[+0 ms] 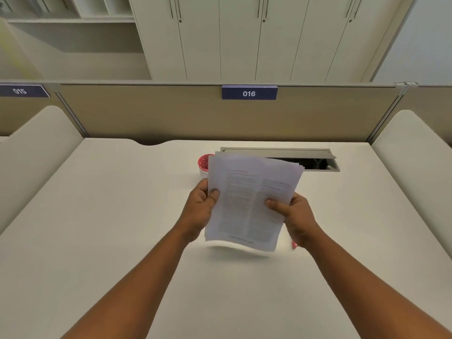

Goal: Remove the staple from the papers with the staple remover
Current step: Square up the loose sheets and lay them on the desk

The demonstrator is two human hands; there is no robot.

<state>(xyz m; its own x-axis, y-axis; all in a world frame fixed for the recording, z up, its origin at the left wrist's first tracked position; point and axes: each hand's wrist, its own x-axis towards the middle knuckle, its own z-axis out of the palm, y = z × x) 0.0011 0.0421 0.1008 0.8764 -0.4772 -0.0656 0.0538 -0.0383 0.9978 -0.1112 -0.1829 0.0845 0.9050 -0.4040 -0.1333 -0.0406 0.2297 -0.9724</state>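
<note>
Two bare forearms reached in from the tabletop's near edge. The left hand point(199, 206) gripped the left edge of a thin sheaf of papers point(249, 201), thumb on top; the right hand point(294, 216) pinched the right edge the same way. The white printed sheets were blurred and bowed, lifted above the middle of the smooth cream tabletop point(110, 216). The staple could not be made out. A small pink object point(294, 245), perhaps the staple remover, peeked from under the right hand. One round cup point(203, 165) of red bits stood behind the papers, beside one open metal cable hatch point(318, 162) near the far edge.
</note>
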